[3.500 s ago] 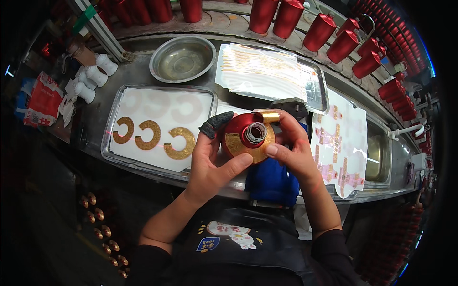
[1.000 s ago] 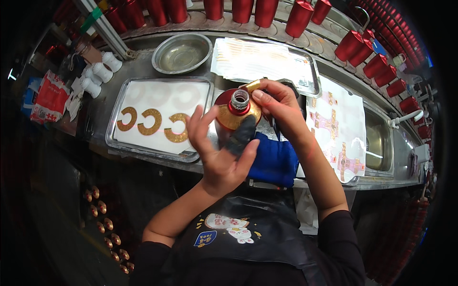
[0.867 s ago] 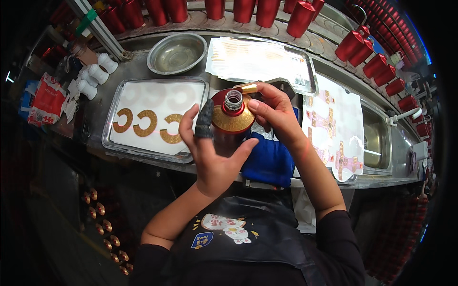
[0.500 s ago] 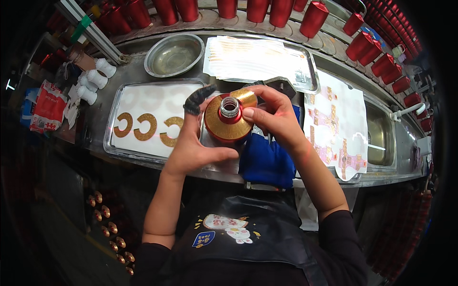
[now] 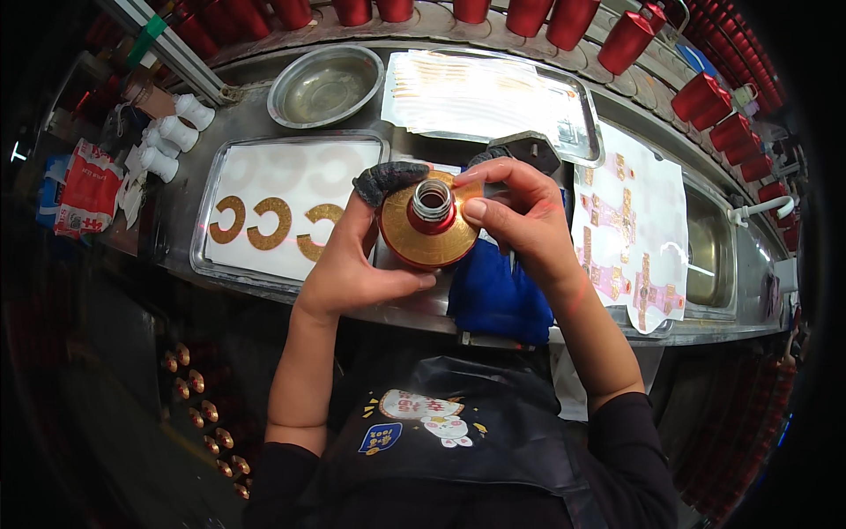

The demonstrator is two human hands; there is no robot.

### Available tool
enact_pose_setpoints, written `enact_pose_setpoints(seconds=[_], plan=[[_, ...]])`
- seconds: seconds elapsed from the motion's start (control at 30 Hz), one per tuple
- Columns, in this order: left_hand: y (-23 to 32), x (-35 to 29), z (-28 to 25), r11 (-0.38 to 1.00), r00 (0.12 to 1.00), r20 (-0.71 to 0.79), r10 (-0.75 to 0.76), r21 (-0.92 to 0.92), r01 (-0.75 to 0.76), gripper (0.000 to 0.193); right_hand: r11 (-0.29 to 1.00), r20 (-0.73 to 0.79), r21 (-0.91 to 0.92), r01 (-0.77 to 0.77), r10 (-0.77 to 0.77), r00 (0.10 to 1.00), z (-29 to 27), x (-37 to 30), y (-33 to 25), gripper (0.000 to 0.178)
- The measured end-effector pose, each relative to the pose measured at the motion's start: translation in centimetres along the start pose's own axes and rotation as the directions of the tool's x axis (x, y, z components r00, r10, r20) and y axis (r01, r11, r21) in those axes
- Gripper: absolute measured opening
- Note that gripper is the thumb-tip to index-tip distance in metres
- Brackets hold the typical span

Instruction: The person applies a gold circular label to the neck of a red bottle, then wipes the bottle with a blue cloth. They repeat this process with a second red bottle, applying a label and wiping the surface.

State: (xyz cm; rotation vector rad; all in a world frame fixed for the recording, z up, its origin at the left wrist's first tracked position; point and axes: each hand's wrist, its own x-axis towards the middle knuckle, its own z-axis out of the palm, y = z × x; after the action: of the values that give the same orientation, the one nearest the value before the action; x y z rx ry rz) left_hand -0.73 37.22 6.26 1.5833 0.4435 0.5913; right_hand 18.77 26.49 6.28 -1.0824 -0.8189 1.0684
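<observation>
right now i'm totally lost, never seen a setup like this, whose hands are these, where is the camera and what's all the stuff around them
No machine is handling things here: these are a person's bare hands, seen from above by the left of two fisheye cameras worn on their head. That lens bends straight edges near the rim.

The left hand, with a black cover on one finger, curls around a red bottle with a gold shoulder; the right hand has thumb and finger at its other side. The bottle has no cap.

On the metal counter, a tray to the left holds three gold C-shaped pieces on white paper. Behind are a metal bowl and white sheets; a blue cloth lies near the bottle.
</observation>
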Motion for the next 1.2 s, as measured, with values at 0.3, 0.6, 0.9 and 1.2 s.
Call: enact_pose_setpoints(seconds=[0.3,0.6,0.9,1.2], plan=[[0.9,1.4,-1.6,0.997,0.984,0.176,-0.033,-0.064,0.045,0.101,0.995,-0.095,-0.084,0.046,-0.054,0.994,0.5,-0.7,0.1,0.021],[1.1,0.8,-0.1,0.958,0.989,-0.012,-0.147,-0.249,0.139,0.076,0.964,-0.153,-0.266,-0.023,-0.019,0.988,2.2,-2.1,0.2,0.049],[0.8,1.1,-0.2,0.963,0.992,-0.019,-0.126,-0.244,0.117,0.072,0.973,-0.12,-0.219,-0.067,0.041,0.992,1.3,-1.2,0.4,0.053],[1.4,1.1,0.6,0.979,0.996,-0.024,-0.085,-0.186,0.079,0.062,0.981,-0.063,-0.175,-0.08,0.07,0.996,0.7,-0.9,0.2,0.048]])
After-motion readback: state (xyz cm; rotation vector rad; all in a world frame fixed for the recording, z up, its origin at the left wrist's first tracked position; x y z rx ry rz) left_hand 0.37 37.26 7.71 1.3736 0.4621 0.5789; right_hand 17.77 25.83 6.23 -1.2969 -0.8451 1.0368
